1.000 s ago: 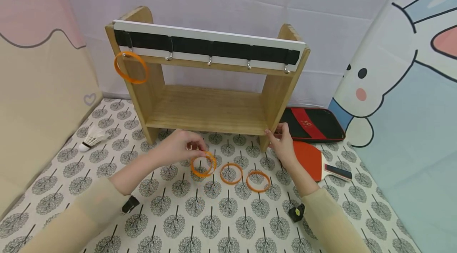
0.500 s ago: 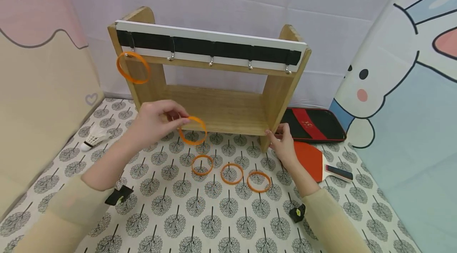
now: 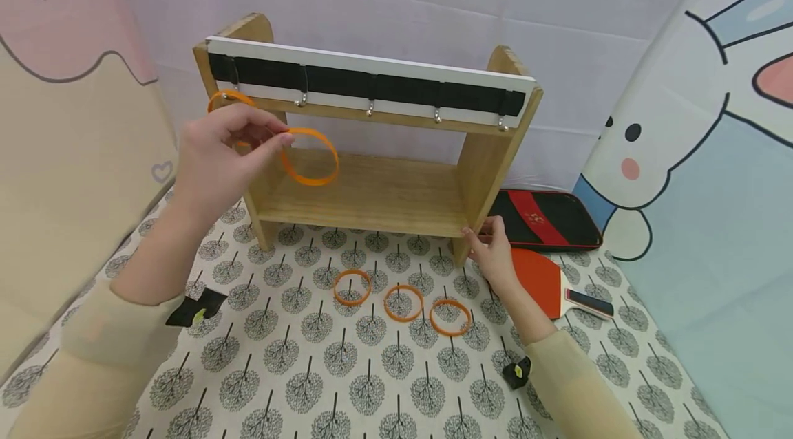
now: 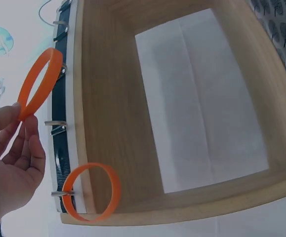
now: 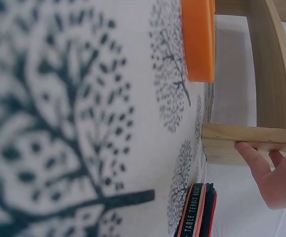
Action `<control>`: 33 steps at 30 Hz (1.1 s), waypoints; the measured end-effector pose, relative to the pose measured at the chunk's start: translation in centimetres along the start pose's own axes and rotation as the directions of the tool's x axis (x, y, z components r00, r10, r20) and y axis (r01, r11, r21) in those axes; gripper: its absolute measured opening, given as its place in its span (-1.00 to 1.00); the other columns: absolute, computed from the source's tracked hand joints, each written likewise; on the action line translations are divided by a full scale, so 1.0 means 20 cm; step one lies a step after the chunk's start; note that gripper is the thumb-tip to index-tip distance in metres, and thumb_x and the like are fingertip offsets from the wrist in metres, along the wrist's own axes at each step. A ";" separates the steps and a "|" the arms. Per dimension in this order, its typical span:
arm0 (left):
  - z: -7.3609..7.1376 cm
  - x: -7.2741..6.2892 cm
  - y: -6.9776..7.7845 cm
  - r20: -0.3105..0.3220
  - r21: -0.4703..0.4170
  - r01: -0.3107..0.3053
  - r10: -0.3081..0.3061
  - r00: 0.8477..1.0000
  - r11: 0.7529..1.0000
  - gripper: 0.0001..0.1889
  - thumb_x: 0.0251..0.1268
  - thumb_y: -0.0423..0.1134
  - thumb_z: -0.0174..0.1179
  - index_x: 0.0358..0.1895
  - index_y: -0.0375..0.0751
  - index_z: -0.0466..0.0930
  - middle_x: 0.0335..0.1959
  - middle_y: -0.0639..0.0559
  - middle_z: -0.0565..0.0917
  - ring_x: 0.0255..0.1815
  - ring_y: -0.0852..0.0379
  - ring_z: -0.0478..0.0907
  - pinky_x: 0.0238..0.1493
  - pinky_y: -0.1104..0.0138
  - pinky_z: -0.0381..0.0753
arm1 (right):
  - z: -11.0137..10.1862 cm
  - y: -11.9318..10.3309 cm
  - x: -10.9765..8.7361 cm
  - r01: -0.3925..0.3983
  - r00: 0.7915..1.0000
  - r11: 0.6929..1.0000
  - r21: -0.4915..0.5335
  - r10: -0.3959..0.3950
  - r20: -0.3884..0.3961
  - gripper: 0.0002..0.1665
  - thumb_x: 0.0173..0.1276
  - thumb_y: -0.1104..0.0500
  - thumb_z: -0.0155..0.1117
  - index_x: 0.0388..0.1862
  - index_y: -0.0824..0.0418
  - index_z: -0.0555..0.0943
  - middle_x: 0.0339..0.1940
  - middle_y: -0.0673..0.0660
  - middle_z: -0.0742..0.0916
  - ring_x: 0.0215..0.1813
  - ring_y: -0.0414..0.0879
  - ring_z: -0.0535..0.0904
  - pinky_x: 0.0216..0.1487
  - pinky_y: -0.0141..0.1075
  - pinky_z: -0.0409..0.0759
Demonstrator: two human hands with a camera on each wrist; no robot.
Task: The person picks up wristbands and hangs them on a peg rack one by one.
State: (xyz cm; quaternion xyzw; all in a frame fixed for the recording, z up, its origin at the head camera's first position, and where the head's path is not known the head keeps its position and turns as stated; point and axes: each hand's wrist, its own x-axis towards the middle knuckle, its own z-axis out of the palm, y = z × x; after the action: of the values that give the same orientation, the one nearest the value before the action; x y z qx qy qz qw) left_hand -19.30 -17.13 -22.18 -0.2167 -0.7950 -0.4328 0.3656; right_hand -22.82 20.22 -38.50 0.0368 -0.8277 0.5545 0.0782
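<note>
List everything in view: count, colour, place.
Rack: 1, wood, white rail with black strip, five hooks, at the back.
Held ring: 1, orange, in front of the rack's left part.
Hung ring: 1, orange, on the leftmost hook.
Loose rings: 3, orange, in a row on the cloth.
Paddle: 1, red, right of the rack.
Case: 1, black and red, behind the paddle.
Cloth: 1, white, tree print.
Left hand: pinches the held ring.
Right hand: touches the rack's right foot.
</note>
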 end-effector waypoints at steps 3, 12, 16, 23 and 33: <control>0.00 0.04 0.00 -0.060 -0.016 -0.003 0.002 0.998 1.000 -0.89 0.05 -0.41 0.36 -0.32 -0.35 0.68 -0.44 0.33 0.60 -0.50 0.34 0.50 -0.39 0.59 0.48 | 0.00 0.00 0.00 0.003 1.000 1.000 0.002 -0.003 0.000 -0.54 0.42 0.16 0.12 0.12 0.36 0.21 0.08 0.38 0.47 0.05 0.26 0.48 -0.08 0.21 0.58; 0.03 0.14 -0.05 -0.174 0.049 0.001 0.007 0.985 0.999 -0.84 0.10 -0.30 0.35 -0.31 -0.34 0.69 -0.42 -0.02 0.66 -0.51 0.35 0.47 -0.40 0.60 0.47 | 0.00 0.00 0.00 0.000 1.000 1.000 0.000 0.000 -0.003 -0.55 0.43 0.17 0.11 0.12 0.38 0.22 0.08 0.38 0.46 0.05 0.25 0.48 -0.07 0.21 0.57; 0.04 0.14 -0.07 -0.184 0.095 -0.016 0.033 0.982 0.995 -0.85 0.11 -0.32 0.34 -0.32 -0.36 0.69 -0.40 -0.12 0.69 -0.50 0.47 0.47 -0.39 0.67 0.46 | 0.00 0.02 0.00 -0.003 1.000 1.000 -0.002 0.003 -0.007 -0.55 0.42 0.17 0.11 0.12 0.38 0.22 0.07 0.37 0.47 0.04 0.22 0.49 -0.08 0.18 0.59; 0.08 0.10 -0.11 -0.154 0.162 -0.074 0.099 0.983 0.984 -0.88 0.12 -0.34 0.33 -0.32 -0.34 0.68 -0.38 -0.11 0.71 -0.44 0.63 0.44 -0.38 0.73 0.44 | 0.01 0.15 0.07 -0.010 1.000 1.000 -0.014 0.010 -0.025 -0.52 0.40 0.06 0.15 0.12 0.27 0.24 0.07 0.27 0.49 0.03 0.12 0.52 -0.14 0.05 0.66; 0.09 0.05 -0.12 -0.165 0.194 -0.083 0.116 0.980 0.978 -0.85 0.12 -0.38 0.32 -0.23 -0.33 0.67 -0.35 -0.15 0.69 -0.44 0.08 0.60 -0.38 0.74 0.40 | 0.01 0.18 0.08 0.006 1.000 1.000 -0.025 -0.006 -0.031 -0.53 0.40 0.05 0.15 0.10 0.25 0.24 0.04 0.23 0.50 0.00 0.10 0.53 -0.19 -0.01 0.68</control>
State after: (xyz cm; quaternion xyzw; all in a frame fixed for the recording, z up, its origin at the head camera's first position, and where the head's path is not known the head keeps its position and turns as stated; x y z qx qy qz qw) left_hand -22.27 -16.80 -23.23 -0.1825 -0.7848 -0.3551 0.4740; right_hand -24.95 21.43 -41.52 0.0298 -0.8331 0.5445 0.0932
